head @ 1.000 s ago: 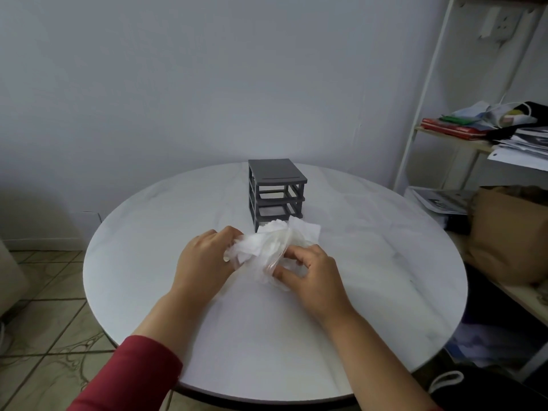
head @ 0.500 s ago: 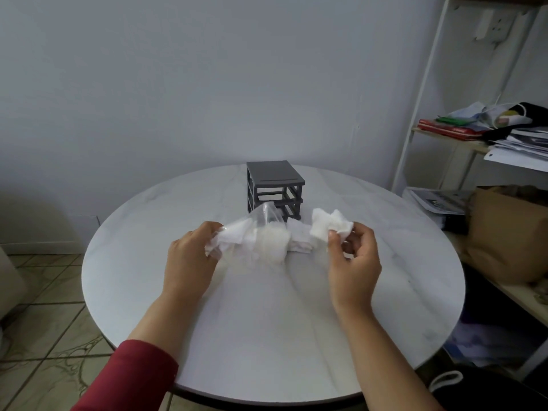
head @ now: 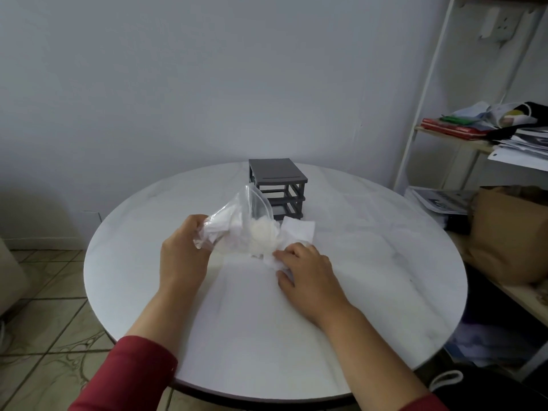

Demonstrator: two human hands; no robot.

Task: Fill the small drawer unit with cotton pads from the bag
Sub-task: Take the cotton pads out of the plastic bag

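left hand [head: 184,256] grips the bag [head: 237,229], mouth tilted up, hiding the drawer unit [head: 278,176] lower-left front; right hand [head: 308,271] pinches loose cotton pads [head: 299,232] on the table [head: 370,262], shelf [head: 456,134] beyond.

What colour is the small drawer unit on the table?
The drawer unit is dark grey all over; the head view shows it best.

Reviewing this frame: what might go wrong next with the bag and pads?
The left hand holds the bag tilted, mouth apparently open, so more pads may spill. The cotton pads gripped by the right hand lie on the table and could scatter. The drawer unit stands close behind the bag and might get nudged.
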